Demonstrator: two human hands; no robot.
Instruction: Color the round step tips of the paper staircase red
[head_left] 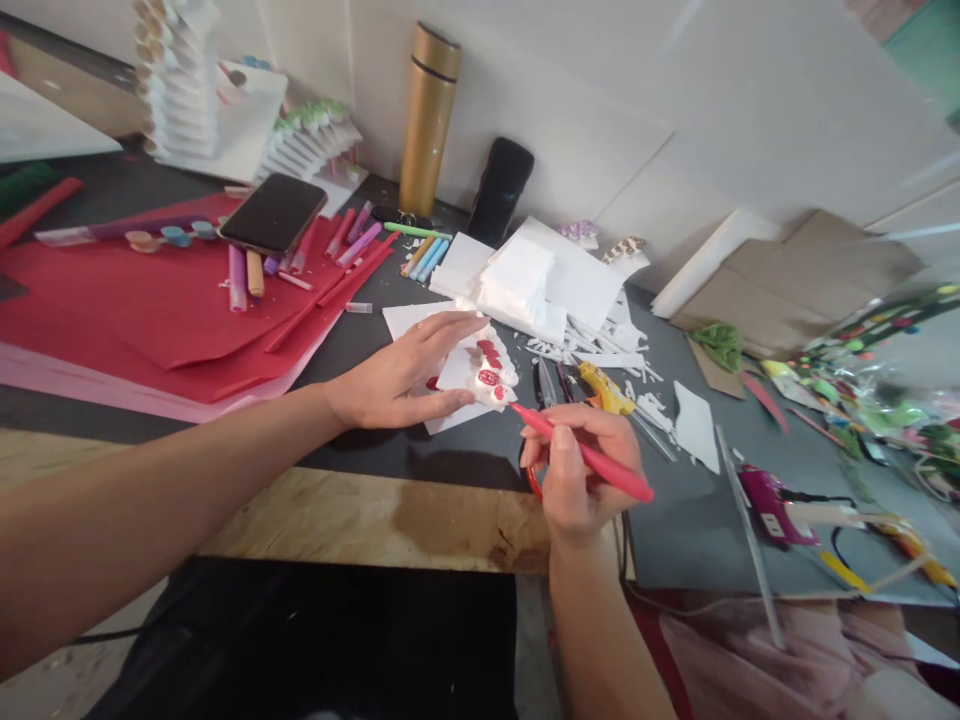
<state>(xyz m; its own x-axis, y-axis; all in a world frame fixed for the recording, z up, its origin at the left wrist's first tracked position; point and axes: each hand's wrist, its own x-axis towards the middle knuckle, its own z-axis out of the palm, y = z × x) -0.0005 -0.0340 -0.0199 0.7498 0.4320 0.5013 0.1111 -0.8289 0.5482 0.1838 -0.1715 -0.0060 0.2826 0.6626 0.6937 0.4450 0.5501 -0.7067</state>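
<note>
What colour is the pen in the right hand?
Pinkish red. The pen shows best in the head view.

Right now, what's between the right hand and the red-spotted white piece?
In the head view, the pink pen runs from the right hand to the white piece.

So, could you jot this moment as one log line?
left hand: steadying bumpy white piece with red patches | right hand: holding slim pinkish-red pen, tip near piece's edge | nearby: tall gold cylindrical flask
</note>
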